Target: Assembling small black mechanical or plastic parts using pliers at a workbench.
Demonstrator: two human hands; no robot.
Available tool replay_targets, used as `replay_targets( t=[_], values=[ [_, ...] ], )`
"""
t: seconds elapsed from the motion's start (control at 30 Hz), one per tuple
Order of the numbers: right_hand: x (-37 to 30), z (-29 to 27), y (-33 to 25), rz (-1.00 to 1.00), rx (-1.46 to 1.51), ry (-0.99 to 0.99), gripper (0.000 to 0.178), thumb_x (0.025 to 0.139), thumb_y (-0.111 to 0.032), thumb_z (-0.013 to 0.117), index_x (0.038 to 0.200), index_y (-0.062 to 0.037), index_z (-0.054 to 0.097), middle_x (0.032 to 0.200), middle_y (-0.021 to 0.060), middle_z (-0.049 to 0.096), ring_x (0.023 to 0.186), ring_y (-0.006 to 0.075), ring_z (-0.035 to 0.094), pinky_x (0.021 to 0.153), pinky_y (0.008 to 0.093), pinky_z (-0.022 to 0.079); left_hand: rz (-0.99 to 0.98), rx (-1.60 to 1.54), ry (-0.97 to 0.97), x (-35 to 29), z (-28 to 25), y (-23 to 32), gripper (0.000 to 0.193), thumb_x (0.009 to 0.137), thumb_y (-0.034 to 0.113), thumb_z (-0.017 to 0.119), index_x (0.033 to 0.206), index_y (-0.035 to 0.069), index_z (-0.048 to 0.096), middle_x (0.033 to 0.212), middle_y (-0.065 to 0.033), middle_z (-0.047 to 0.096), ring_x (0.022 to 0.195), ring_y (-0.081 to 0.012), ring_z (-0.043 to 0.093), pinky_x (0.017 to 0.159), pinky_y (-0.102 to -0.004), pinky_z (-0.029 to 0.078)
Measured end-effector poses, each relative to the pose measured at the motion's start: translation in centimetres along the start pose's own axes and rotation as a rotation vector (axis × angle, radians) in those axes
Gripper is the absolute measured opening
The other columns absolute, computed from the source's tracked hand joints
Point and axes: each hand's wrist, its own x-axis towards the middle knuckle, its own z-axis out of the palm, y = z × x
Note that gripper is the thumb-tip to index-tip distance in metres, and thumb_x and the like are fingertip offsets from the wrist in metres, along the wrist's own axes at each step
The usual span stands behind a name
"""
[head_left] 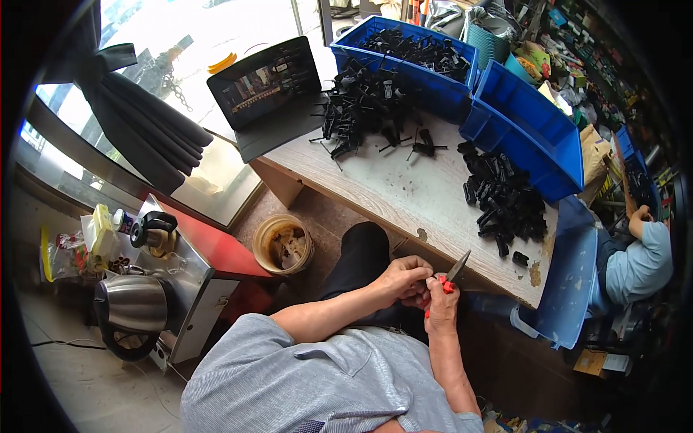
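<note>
My right hand is closed around red-handled scissors, their pointed metal blades angled up and to the right by the table edge. Close beside it, my left hand is closed with fingertips pinched together. Whatever sits between those fingertips is too small to make out. Both hands are held over my lap, just short of the table. On the table's right side lies a heap of small black plastic parts. A larger pile of black parts with thin stems spreads farther back.
Behind the piles stand a full blue bin and another blue bin. An open laptop or tablet is at the back left. On the floor is a bucket; a steel kettle stands left. Another person is at right.
</note>
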Motion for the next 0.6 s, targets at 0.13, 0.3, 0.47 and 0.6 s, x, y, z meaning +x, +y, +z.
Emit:
replay_targets(
  t=[0.13, 0.3, 0.47, 0.6],
  values=[
    [1.3, -1.8, 0.3, -0.024, 0.079, -0.078, 0.012, 0.09, -0.018, 0.061, 0.09, -0.0082, 0.055, 0.07, 0.0041, 0.055, 0.056, 0.0153, 0.057, 0.053, 0.0359, 0.059, 0.204, 0.172, -0.159, -1.5, -0.4, 1.2, 0.034, 0.101, 0.024, 0.055, 0.124, -0.001, 0.058, 0.081, -0.0028, 0.064, 0.065, -0.009, 0.06, 0.056, -0.0227, 0.048],
    [0.6, -0.3, -1.4, 0.006, 0.128, -0.059, 0.013, 0.091, -0.023, 0.063, 0.091, -0.0119, 0.055, 0.071, 0.0016, 0.053, 0.058, 0.0152, 0.056, 0.053, 0.0348, 0.056, 0.351, 0.306, -0.392, -2.1, -2.9, 1.1, 0.043, 0.101, 0.013, 0.056, 0.141, 0.001, 0.048, 0.096, -0.0073, 0.069, 0.088, -0.0127, 0.068, 0.07, -0.0251, 0.053],
    [0.5, 0.3, -0.4, -0.061, 0.15, -0.028, 0.012, 0.09, -0.021, 0.065, 0.087, -0.0133, 0.057, 0.069, -0.0029, 0.052, 0.056, 0.0095, 0.054, 0.048, 0.0259, 0.047, 0.744, 0.628, -0.33, -2.5, -2.9, 0.7, 0.051, 0.088, 0.002, 0.07, 0.136, 0.0, 0.051, 0.107, -0.0116, 0.067, 0.093, -0.019, 0.07, 0.079, -0.034, 0.058],
    [0.4, -0.2, 0.4, -0.098, 0.116, -0.039, 0.011, 0.09, -0.02, 0.065, 0.085, -0.0125, 0.059, 0.071, -0.0045, 0.053, 0.056, 0.0064, 0.051, 0.05, 0.0243, 0.045, 0.999, 0.907, -0.175, -2.9, -2.6, 0.0, 0.044, 0.085, 0.003, 0.074, 0.126, 0.001, 0.057, 0.104, -0.0161, 0.067, 0.09, -0.0288, 0.07, 0.076, -0.035, 0.058]
  ],
)
